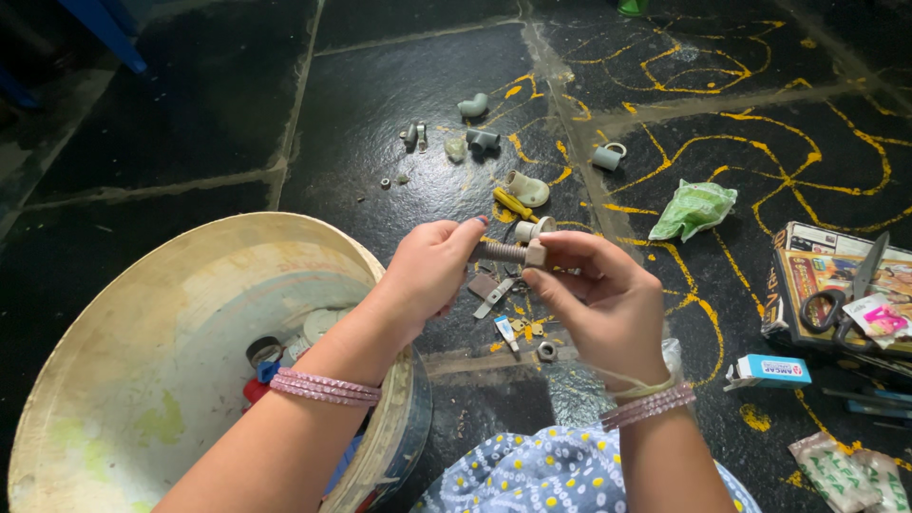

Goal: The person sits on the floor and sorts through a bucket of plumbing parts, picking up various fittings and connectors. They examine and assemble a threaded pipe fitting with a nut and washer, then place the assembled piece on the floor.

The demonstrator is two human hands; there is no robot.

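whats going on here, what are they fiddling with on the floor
A person sitting over a dark stone floor holds a short threaded metal bolt between both hands: the left hand pinches its threaded end, the right hand grips the head end. Small white pipe fittings lie scattered beyond, a large round metal basin sits at the left, and black-handled scissors rest on boxes at the right.

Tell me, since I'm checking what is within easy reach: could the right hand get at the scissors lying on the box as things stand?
Probably yes. The scissors lie uncovered on the box to the right, with bare floor between. But the right hand and left hand both grip the threaded bolt, so it must let go first.
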